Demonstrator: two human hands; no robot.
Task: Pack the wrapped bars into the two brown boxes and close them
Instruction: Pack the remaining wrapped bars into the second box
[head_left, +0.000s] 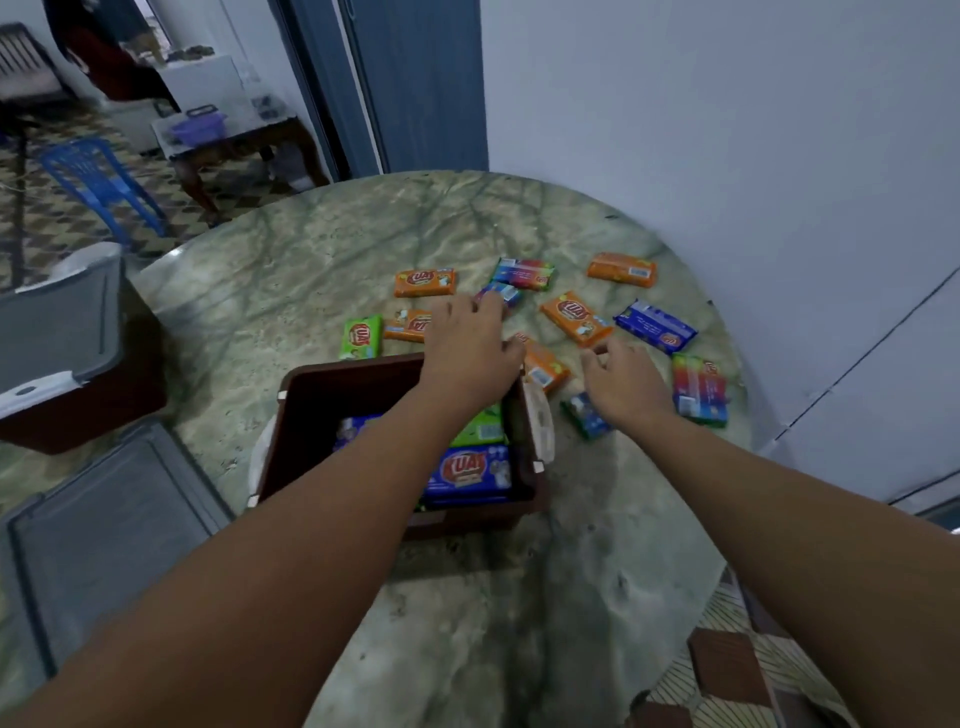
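Note:
An open brown box (332, 375) stands mid-table with a blue bar (467, 473) and a green bar (480, 427) inside. Beyond it several wrapped bars lie loose: orange ones (424, 282) (575, 317) (622, 269), a green one (360, 338), a blue one (655, 326) and multicoloured ones (523, 273) (698, 389). My left hand (470, 348) reaches over the box's far rim, fingertips at a small blue bar (503, 293), holding nothing. My right hand (626, 384) hovers with loosely curled fingers between an orange bar (545, 366) and a small blue-green bar (587, 415).
A second brown box (78, 415) with a grey lid (57, 317) on it sits at the table's left edge. Another grey lid (114, 519) lies at the lower left. The round marble table (311, 249) ends near a white wall on the right. A blue chair (98, 176) stands beyond.

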